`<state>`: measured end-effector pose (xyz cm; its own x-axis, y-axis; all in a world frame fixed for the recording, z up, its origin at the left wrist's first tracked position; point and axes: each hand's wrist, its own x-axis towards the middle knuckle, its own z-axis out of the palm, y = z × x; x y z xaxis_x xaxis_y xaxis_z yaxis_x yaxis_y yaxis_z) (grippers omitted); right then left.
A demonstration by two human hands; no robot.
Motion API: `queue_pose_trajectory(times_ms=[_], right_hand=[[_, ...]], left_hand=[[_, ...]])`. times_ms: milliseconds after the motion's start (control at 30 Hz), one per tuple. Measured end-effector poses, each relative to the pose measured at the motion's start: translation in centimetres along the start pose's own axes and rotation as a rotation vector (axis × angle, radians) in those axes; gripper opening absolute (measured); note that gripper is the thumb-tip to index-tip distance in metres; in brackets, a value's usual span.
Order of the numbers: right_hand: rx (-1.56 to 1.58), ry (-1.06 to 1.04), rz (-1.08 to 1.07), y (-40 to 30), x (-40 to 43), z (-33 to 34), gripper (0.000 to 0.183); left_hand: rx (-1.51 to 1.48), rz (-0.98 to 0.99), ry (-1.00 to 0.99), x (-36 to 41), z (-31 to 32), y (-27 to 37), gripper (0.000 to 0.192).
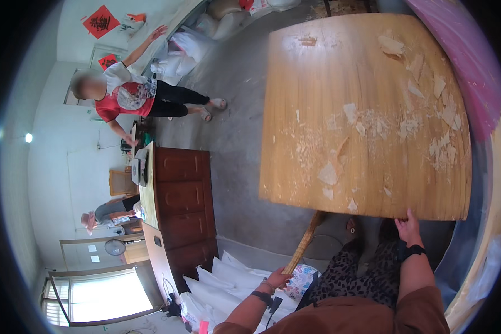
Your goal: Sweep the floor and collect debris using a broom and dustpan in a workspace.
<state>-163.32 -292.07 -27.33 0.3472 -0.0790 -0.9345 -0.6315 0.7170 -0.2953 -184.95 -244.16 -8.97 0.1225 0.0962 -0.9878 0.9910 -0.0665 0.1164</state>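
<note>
In my left hand (279, 278) is the upper end of a long bamboo-like handle (304, 246). Its far end passes under the near edge of a wide wooden tabletop (359, 75), where it is hidden. My right hand (409, 229) grips the tabletop's near edge at the right, thumb on top and the other fingers partly hidden. Pale thin flakes (328, 173) and fine crumbs (375, 123) are scattered over the wood, thicker towards the right side. A larger curled flake (390, 45) lies near the far right corner.
Pink plastic sheeting (471, 62) runs along the right. A patterned round stool (301, 280) and white sacks (238, 280) stand at lower left. Beyond are a dark wooden cabinet (183, 183), a standing person (129, 96) with arms spread, and another person (110, 211) bending in a pink hat.
</note>
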Motion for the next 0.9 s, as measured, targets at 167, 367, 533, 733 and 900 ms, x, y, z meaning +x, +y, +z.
queue_pose_trajectory(times_ms=[167,367,533,733,900], right_hand=[[0.012,0.088,0.101,1.3,-1.2,-7.4,0.042],[0.000,0.122,0.128,-0.2,-0.8,-13.0,0.043],[0.030,0.166,0.214,-2.5,2.5,-18.1,0.047],[-0.421,-0.251,0.375,-5.8,3.1,-18.2,0.028],[-0.518,-0.239,0.105,-9.3,-3.4,-10.7,0.012]], left_hand=[[0.146,-0.103,0.107,-1.7,-0.9,1.3,0.049],[0.132,-0.096,0.163,-1.9,-4.8,-0.5,0.053],[0.145,-0.141,0.188,-2.6,-4.7,-1.1,0.052],[0.646,0.047,0.464,-7.4,-3.0,-5.0,0.039],[0.743,-0.021,0.776,-9.9,-1.7,-6.5,0.027]])
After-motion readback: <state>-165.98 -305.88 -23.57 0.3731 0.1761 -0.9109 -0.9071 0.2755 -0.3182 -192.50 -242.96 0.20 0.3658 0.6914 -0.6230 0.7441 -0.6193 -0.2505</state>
